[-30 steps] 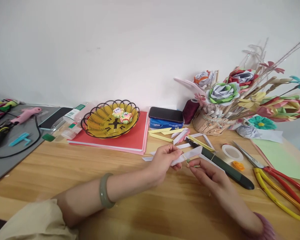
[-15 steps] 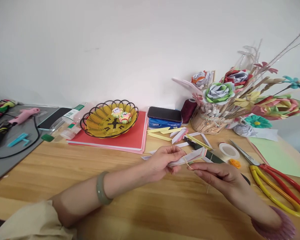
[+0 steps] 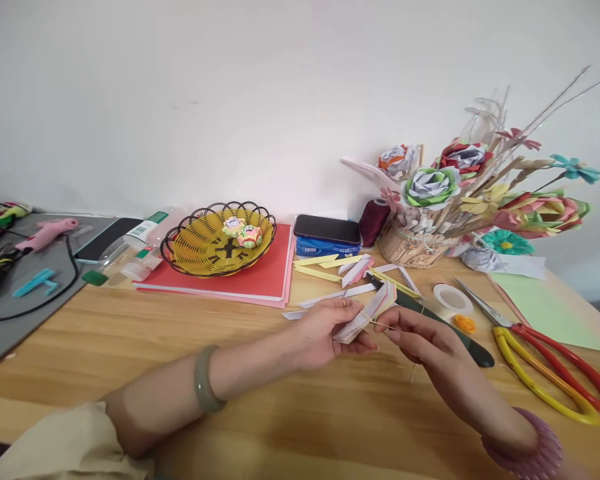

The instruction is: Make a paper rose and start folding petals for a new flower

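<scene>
My left hand [image 3: 325, 333] is closed on a stack of folded paper strips [image 3: 367, 313], mostly white with pink and yellow edges, held at a slant above the table. A thin pale thread [image 3: 387, 327] crosses the middle of the stack. My right hand [image 3: 425, 337] pinches that thread just right of the paper, and a loose end hangs below the fingers. Behind the hands lie more folded strips [image 3: 325, 273] in yellow and white. A dark-handled tool [image 3: 477, 353], partly hidden by my right hand, lies beneath it.
Large scissors [image 3: 530, 340], a roll of thread [image 3: 453, 300] and a small orange flower [image 3: 465, 324] lie on the right. A vase of paper flowers [image 3: 415, 247] stands behind. A yellow basket [image 3: 200, 247] rests on red paper [image 3: 270, 287]; a pink glue gun [image 3: 50, 233] lies far left.
The paper stack has turned in my left hand, its far end now pointing more upward and away. My right hand has shifted slightly left and down, with the thread drawn around the stack.
</scene>
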`<state>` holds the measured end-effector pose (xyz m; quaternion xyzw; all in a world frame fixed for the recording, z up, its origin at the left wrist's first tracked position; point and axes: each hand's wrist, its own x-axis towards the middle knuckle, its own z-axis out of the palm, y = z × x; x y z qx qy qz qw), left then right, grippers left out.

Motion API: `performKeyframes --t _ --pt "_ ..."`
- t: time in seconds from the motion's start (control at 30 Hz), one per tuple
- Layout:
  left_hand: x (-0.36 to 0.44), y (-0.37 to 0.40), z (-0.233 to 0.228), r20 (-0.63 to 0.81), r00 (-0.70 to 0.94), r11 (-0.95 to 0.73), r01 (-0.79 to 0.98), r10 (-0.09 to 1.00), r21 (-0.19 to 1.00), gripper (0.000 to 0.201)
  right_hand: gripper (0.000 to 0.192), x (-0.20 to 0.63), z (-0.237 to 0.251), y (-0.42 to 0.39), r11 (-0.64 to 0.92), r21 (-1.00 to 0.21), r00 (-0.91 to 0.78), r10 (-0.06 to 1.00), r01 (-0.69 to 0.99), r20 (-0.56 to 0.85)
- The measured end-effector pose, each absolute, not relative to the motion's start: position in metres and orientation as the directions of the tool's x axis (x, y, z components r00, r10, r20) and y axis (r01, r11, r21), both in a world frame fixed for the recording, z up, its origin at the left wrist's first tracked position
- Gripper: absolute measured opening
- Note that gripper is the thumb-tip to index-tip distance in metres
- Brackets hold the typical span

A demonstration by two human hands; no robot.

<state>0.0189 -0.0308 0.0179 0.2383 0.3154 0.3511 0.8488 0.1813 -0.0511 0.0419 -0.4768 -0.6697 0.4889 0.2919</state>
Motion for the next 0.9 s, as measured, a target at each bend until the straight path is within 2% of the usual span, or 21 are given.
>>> performKeyframes --t 0.13,0.2,0.27,0.33,0.4,0.47,0.53,0.6,0.67,0.8,0.9 --pt "0.014 -0.028 0.018 -0.268 0.542 0.533 -0.421 0.797 0.734 0.019 0.024 0.179 0.041 -0.053 0.134 -0.886 -0.364 0.93 0.443 -0.041" --pt "0.011 -0.024 0.018 -0.225 0.523 0.453 -0.361 0.822 0.815 0.02 0.023 0.181 0.037 -0.054 0.258 -0.79 -0.335 0.94 0.556 0.072" --pt "0.006 -0.02 0.018 -0.16 0.506 0.321 -0.248 0.847 0.914 0.015 0.02 0.184 0.033 -0.057 0.446 -0.628 -0.383 0.891 0.638 0.244" --pt "0.003 -0.019 0.017 -0.033 0.467 0.098 -0.115 0.884 0.989 0.009 0.015 0.188 0.028 -0.06 0.638 -0.415 -0.5 0.768 0.648 0.4" --pt "-0.001 -0.021 0.014 0.059 0.43 -0.059 -0.012 0.901 0.998 0.005 0.018 0.191 0.025 -0.063 0.783 -0.203 -0.645 0.605 0.588 0.467" --pt "-0.004 -0.026 0.009 0.042 0.434 -0.074 0.056 0.9 0.996 0.002 0.025 0.192 0.021 -0.065 0.863 -0.034 -0.757 0.46 0.504 0.463" --pt "-0.008 -0.032 0.003 -0.02 0.476 -0.033 0.102 0.879 0.994 0.005 0.026 0.19 0.017 -0.067 0.895 0.059 -0.817 0.373 0.441 0.44" --pt "-0.013 -0.036 -0.004 -0.02 0.506 -0.059 0.14 0.862 0.988 0.007 0.025 0.186 0.014 -0.068 0.901 0.071 -0.833 0.363 0.428 0.417" --pt "-0.018 -0.039 -0.009 0.015 0.542 -0.124 0.165 0.84 0.978 0.009 0.027 0.183 0.011 -0.069 0.899 0.016 -0.839 0.402 0.438 0.368" --pt "-0.023 -0.041 -0.014 0.08 0.63 -0.251 0.188 0.773 0.95 0.014 0.027 0.182 0.008 -0.068 0.85 -0.191 -0.809 0.527 0.492 0.261" --pt "-0.023 -0.041 -0.012 0.079 0.655 -0.27 0.196 0.752 0.943 0.014 0.026 0.184 0.006 -0.067 0.771 -0.326 -0.761 0.62 0.547 0.19"
